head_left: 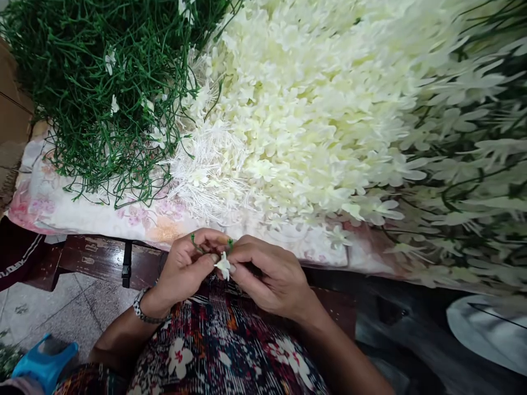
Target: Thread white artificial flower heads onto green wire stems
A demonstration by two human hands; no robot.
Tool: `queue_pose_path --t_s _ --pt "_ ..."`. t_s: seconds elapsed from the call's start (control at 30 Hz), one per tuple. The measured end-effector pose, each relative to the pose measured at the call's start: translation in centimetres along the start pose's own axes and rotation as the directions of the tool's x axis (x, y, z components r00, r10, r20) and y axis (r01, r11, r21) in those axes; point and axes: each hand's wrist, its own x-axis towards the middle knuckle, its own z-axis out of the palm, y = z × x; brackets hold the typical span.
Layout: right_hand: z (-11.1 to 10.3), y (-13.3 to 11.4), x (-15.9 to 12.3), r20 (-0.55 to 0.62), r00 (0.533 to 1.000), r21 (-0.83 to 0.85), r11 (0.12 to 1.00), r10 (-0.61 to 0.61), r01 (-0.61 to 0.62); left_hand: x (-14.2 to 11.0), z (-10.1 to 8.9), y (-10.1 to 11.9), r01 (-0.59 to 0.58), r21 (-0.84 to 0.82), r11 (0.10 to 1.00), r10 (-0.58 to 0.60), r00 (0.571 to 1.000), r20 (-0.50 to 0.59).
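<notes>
You had one flower (223, 266) between your left hand (190, 270) and right hand (270, 274), touching both. Flower: small, white, petals splayed, tilted. The stem (195, 243) was thin and green, bent, its knobbed end rising clear of your left hand. A second green tip (229, 242) stood just above the flower, beside your right hand. Any join between them was hidden.

left grip (191, 269) pinched, right grip (272, 274) pinched (close together), forearms (335, 334) converging
</notes>
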Motion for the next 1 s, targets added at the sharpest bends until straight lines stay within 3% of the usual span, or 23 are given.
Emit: queue_pose_path --t_s 0.13,0.23,0.57,0.7,0.83,1.0 --pt "-0.3 0.2 -0.2 0.016 1.0 0.053 0.999 0.005 -0.006 0.0 0.2 -0.4 0.095 -0.166 0.982 -0.086 0.995 0.058" --pt "-0.4 0.2 -0.4 0.008 1.0 0.144 0.989 0.02 -0.021 0.1 0.3 -0.2 0.134 -0.179 0.975 -0.125 0.99 0.06" --pt "-0.5 0.6 -1.1 -0.01 0.996 0.311 0.947 0.087 -0.079 0.0 0.7 -0.3 0.081 -0.232 0.969 -0.09 0.996 -0.028" --pt "-0.6 0.7 -1.3 -0.049 0.993 0.248 0.964 0.109 -0.093 -0.2 0.5 -0.6 0.045 -0.097 0.994 -0.05 0.998 -0.05" --pt "-0.8 0.4 -1.3 -0.076 0.991 0.149 0.984 0.11 -0.097 -0.4 0.6 -0.5 -0.062 0.065 0.996 0.066 0.995 -0.069" --pt "-1.1 -0.3 -1.1 -0.114 0.991 0.009 0.998 0.064 -0.063 -0.7 0.6 0.0 -0.222 0.377 0.899 0.247 0.969 -0.019"
